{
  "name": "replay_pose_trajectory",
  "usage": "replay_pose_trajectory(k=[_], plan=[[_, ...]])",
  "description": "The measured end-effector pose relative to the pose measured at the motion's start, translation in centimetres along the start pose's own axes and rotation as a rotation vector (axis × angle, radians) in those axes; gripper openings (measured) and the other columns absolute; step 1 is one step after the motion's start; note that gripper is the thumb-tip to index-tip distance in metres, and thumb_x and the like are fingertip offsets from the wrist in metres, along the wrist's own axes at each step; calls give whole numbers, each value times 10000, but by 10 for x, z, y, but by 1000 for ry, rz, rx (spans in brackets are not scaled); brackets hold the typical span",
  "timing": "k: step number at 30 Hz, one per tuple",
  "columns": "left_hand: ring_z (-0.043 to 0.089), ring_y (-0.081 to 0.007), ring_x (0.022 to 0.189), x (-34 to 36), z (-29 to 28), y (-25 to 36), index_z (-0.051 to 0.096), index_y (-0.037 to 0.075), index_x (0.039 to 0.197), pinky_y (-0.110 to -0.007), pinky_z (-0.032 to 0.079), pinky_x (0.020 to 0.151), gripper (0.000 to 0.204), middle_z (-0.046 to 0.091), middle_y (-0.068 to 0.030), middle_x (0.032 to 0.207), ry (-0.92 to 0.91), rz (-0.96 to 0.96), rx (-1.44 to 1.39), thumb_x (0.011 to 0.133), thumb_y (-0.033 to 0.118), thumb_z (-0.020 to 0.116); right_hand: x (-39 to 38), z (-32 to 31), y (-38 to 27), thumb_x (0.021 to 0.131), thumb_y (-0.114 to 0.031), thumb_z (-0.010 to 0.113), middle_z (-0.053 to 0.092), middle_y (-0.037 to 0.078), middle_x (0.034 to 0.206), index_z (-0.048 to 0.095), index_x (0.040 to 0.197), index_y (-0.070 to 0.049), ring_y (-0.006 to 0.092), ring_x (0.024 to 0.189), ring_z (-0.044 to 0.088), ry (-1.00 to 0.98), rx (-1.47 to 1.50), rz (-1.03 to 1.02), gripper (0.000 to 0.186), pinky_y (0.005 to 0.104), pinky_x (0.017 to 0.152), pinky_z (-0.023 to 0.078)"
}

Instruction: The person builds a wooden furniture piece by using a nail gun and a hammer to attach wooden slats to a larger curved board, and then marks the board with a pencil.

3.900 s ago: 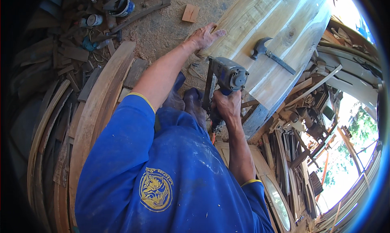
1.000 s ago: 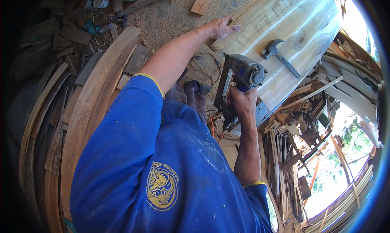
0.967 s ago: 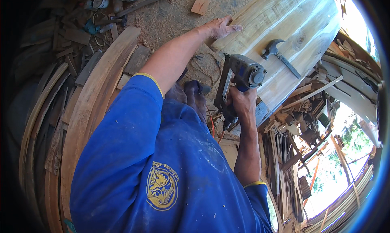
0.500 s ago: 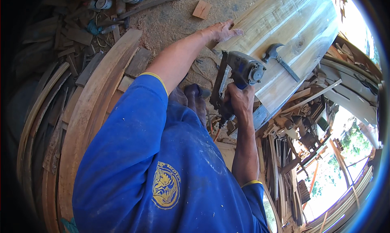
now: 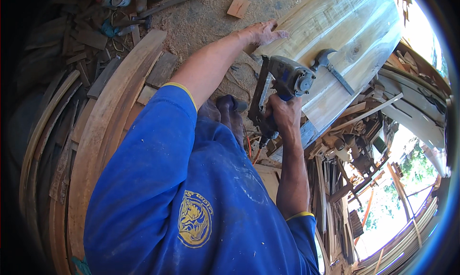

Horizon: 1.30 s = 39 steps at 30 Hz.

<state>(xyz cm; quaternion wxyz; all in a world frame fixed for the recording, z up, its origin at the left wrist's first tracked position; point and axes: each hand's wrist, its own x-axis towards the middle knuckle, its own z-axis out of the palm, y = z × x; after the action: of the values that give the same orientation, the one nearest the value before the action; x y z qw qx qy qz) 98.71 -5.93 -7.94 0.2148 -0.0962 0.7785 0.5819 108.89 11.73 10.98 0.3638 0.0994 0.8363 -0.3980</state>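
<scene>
My right hand (image 5: 284, 113) is wrapped round the grip of a dark nail gun (image 5: 289, 77), an air hose leading off below its handle. The gun's nose is at the near edge of a wide wooden panel (image 5: 330, 30); whether it touches the wood cannot be made out. My left hand (image 5: 265, 34) rests at the panel's left edge with thumb and fingers apart. On the panel, just right of the gun, lies a claw hammer (image 5: 332, 69).
Long curved planks (image 5: 115, 97) are stacked at my left. A small square wood piece (image 5: 238, 7) lies on the dusty floor ahead. Buckets (image 5: 121, 0) stand at the far left. Wood scraps (image 5: 354, 155) are heaped beyond the panel on the right.
Almost everything holds still. The nail gun has shifted very slightly, and my left hand's fingers have moved a little at the panel's edge.
</scene>
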Motion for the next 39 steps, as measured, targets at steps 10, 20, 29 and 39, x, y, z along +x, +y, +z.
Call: replay_pose_trajectory(k=[10,20,29,39], plan=[[536,-349,1351,18,0,-24,436,-66,1461,-407,408,1117,1005,555,-289,1424,58,7,-32,884,748,559,1,-11,12,774,-216,718,691,315,1013,595,1187,20,501,1000,658,117,-121,-288,491,519,878,526],[629,-419,1162,-5,-3,7,562,7,1309,-481,501,964,731,646,-275,1243,272,171,165,912,616,639,-36,-73,54,839,-214,599,658,375,1016,249,1539,50,510,927,674,389,-443,-6,826,561,843,526],[681,-401,949,11,-5,-10,590,8,1135,-470,526,807,633,688,-243,1010,287,134,171,864,561,736,-38,-87,95,880,-135,520,617,340,1170,223,1560,78,477,1018,658,439,-504,-54,772,521,900,530],[664,-342,846,13,4,6,589,-7,1071,-454,515,774,663,679,-182,903,268,81,311,843,594,751,-128,-103,176,857,-248,631,669,304,1116,304,1555,-19,462,1020,669,462,-347,75,804,533,905,522]])
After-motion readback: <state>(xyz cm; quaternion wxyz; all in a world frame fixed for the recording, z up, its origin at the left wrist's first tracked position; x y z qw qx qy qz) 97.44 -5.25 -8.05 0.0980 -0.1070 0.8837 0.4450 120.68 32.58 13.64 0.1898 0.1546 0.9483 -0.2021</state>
